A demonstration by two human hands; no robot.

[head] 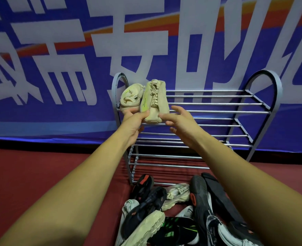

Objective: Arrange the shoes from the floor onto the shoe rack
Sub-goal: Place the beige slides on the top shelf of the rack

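Left hand (134, 121) grips one beige shoe (156, 102) at its heel, on the rack's (217, 111) top tier, just beside a second beige shoe (129, 99) at the far left. Our right hand (182, 121) hovers open, fingers spread, near the heel. Two shoes up; we can't count the pile (173, 213) on the floor (40, 174) exactly.

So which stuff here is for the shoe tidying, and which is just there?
For the job: beige shoe in the left hand, its pair on the shoe rack, floor shoe pile, right hand.
Just there: blue banner, red floor.
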